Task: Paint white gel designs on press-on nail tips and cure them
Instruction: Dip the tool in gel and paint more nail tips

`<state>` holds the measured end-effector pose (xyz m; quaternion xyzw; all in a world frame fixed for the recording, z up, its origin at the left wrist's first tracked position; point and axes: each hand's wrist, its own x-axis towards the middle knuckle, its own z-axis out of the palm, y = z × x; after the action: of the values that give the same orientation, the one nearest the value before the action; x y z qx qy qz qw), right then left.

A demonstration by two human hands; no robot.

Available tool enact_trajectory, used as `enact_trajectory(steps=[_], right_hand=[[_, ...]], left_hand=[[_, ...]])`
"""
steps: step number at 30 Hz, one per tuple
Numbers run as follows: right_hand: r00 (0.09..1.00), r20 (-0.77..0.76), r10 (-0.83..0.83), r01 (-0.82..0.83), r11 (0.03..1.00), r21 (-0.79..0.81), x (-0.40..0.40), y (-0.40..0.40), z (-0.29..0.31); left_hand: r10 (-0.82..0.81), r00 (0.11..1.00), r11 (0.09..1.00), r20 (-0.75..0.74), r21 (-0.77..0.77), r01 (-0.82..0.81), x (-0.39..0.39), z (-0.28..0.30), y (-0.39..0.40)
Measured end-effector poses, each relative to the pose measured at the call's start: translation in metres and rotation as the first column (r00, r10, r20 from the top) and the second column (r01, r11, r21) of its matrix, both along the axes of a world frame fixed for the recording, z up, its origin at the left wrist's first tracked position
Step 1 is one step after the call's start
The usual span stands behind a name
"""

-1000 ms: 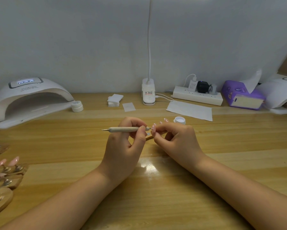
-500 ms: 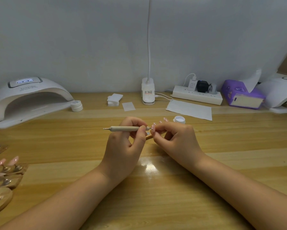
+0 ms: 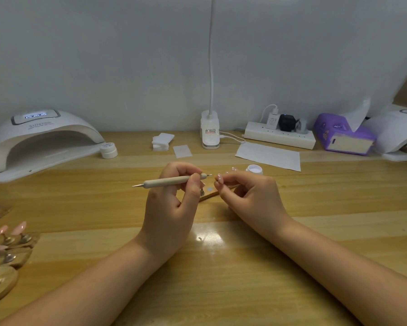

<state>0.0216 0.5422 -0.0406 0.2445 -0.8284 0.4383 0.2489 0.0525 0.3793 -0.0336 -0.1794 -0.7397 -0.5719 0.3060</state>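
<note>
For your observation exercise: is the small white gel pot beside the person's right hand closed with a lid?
No. The small white gel pot stands open, its white contents showing, just behind the right hand.

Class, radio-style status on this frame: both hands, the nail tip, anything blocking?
Left hand grips dotting pen. Right hand pinches nail tip. Pen point just short of tip. Open gel pot behind, nothing between.

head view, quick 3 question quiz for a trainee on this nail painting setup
1. True or false: the left hand grips the dotting pen.
2. What does the right hand pinch? A) nail tip B) tissue C) jar lid
3. Which side of the table holds the lit curing lamp?

Key: 1 true. 2 A, the nail tip. 3 the left.
</note>
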Motion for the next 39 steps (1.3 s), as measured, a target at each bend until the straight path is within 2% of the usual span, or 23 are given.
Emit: enact_trajectory(steps=[8, 27, 31, 34, 39], right_hand=[[1.0, 0.002, 0.013, -0.013, 1.0, -0.02, 0.001, -0.001, 0.001], [1.0, -0.029, 0.013, -0.012, 1.0, 0.014, -0.002, 0.002, -0.002], [1.0, -0.021, 0.009, -0.009, 1.0, -0.011, -0.002, 0.002, -0.002], [0.999, -0.02, 0.048, -0.048, 0.998, -0.037, -0.001, 0.002, 0.0], [0.995, -0.034, 0.091, -0.093, 0.994, -0.051, -0.001, 0.002, 0.001]], left_hand=[[-0.057, 0.998, 0.994, -0.03, -0.096, 0.054, 0.002, -0.001, 0.002], [-0.051, 0.998, 0.989, -0.044, -0.138, 0.044, 0.001, -0.001, 0.002], [-0.038, 0.994, 0.997, -0.106, -0.078, 0.03, 0.0, -0.001, 0.0], [-0.006, 0.987, 0.996, -0.158, -0.093, -0.009, -0.004, -0.003, -0.004], [0.039, 0.999, 0.998, -0.017, -0.057, -0.04, -0.009, -0.007, -0.006]])
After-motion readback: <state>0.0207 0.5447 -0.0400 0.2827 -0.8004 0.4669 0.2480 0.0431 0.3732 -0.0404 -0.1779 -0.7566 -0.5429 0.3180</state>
